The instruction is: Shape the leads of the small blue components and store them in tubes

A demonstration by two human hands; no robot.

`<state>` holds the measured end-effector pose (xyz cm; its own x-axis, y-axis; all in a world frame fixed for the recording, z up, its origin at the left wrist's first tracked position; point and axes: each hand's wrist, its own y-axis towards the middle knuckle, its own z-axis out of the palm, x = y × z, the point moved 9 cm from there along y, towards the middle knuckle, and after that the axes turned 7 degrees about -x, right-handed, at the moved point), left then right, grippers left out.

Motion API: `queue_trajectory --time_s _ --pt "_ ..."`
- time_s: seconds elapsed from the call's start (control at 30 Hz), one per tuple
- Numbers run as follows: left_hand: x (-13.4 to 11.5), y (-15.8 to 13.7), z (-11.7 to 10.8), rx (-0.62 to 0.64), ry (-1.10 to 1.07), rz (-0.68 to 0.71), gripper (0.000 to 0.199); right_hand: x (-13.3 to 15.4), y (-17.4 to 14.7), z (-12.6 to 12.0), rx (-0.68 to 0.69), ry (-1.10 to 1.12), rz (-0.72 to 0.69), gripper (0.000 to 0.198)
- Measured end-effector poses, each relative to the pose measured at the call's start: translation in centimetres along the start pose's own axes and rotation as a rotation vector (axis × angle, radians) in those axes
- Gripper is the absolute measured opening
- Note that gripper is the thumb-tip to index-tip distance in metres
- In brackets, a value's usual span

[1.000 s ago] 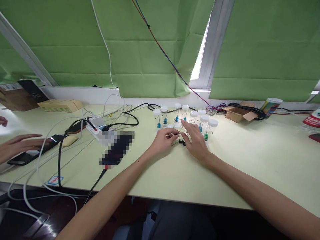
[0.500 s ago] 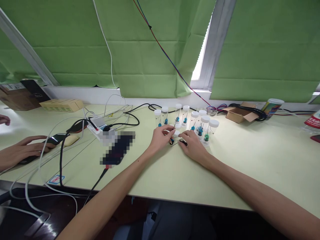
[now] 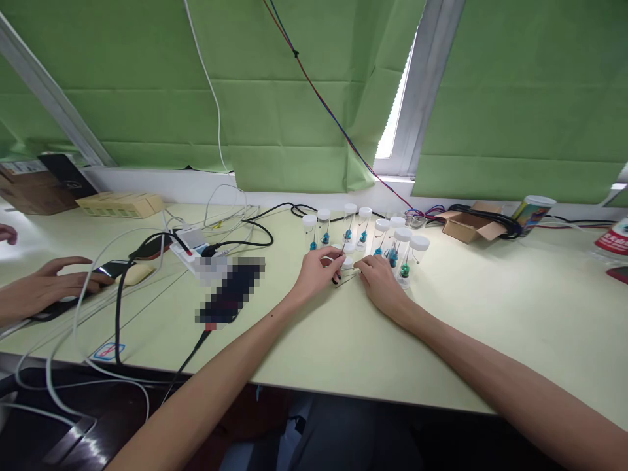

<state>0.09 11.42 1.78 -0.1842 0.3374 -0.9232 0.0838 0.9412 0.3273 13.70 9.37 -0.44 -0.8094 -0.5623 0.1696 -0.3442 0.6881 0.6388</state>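
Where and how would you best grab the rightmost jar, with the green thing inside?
Probably around its clear body, just under the white cap, coming from the right: it stands cap up, the wider cap gives a ledge, and a neighbouring jar crowds its left.

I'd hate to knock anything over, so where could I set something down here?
Bare tabletop shows between jars and bottle, in front of the carton, and between the two forearms. It's crowded around the jars, where the left hand and right hand are, and on the left among the cables, with a co-worker's hand.
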Motion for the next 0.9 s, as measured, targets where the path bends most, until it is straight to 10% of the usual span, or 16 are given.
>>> queue_trajectory --time_s 0.9 --pt "0.63 -0.02 0.16 0.017 0.026 -0.015 0.033 -0.27 0.07 0.92 0.065 0.006 -0.021 0.029"
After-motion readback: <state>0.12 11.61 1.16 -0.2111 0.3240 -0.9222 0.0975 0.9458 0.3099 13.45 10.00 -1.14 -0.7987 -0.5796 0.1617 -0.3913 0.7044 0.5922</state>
